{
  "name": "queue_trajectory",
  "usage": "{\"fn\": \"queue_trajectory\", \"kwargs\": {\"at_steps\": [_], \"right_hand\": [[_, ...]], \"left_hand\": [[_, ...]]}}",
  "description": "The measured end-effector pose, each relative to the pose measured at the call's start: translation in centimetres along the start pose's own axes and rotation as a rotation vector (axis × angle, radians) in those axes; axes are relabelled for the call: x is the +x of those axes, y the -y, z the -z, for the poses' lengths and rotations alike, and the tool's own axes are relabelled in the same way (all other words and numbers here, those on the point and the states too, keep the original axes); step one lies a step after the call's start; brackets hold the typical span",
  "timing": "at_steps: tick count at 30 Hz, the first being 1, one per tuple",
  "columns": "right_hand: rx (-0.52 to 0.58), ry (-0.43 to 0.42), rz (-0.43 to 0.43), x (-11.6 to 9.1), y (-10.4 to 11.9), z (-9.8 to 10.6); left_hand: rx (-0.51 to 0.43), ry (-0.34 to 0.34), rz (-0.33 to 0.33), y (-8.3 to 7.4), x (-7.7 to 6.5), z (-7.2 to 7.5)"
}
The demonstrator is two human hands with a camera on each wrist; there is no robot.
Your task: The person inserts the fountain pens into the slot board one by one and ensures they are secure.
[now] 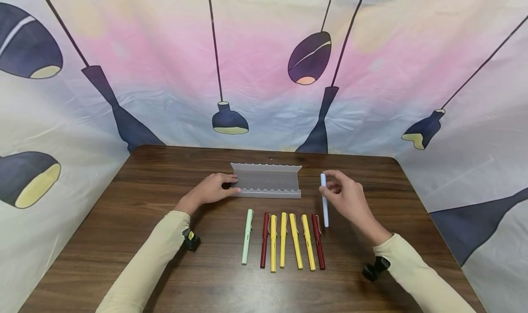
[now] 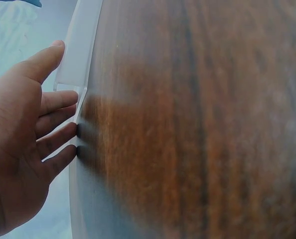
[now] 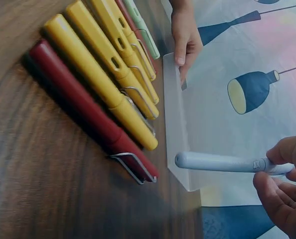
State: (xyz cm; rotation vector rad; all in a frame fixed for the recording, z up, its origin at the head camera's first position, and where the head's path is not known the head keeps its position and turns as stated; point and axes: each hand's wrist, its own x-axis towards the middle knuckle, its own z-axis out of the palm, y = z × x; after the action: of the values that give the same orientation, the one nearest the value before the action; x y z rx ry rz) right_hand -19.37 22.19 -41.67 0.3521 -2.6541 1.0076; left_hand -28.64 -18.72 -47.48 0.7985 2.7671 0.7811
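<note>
My right hand point(image 1: 348, 197) pinches a pale blue pen point(image 1: 325, 207) between thumb and fingers, close to its far end. The pen points toward me, right of the row; its rounded near end shows in the right wrist view, lifted off the table. At the left end of a clear scalloped pen tray point(image 1: 268, 194), my left hand point(image 1: 214, 188) touches it with extended fingers, the thumb by its front edge. Nearer me lie a mint green pen point(image 1: 247, 237), a dark red pen point(image 1: 264, 240), several yellow pens point(image 1: 295, 242) and another dark red pen point(image 1: 318, 242).
A brown wooden table point(image 1: 123, 239) carries everything. Behind it hangs a cloth backdrop point(image 1: 264, 65) printed with lamps. Black cameras sit on both wrists, over pale yellow sleeves point(image 1: 152, 258).
</note>
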Motion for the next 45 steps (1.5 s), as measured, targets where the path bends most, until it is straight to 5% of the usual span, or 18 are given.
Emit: {"fn": "queue_trajectory", "kwargs": {"at_steps": [28,45], "right_hand": [[0.086,-0.095,-0.047,5.9,1.5,-2.2],[0.136,-0.141,-0.039,7.4,1.6,-4.6]], "left_hand": [[0.006,0.013,0.007,-0.3,-0.2,0.2],[0.016,0.015,0.026,-0.3,-0.2,0.2]]}}
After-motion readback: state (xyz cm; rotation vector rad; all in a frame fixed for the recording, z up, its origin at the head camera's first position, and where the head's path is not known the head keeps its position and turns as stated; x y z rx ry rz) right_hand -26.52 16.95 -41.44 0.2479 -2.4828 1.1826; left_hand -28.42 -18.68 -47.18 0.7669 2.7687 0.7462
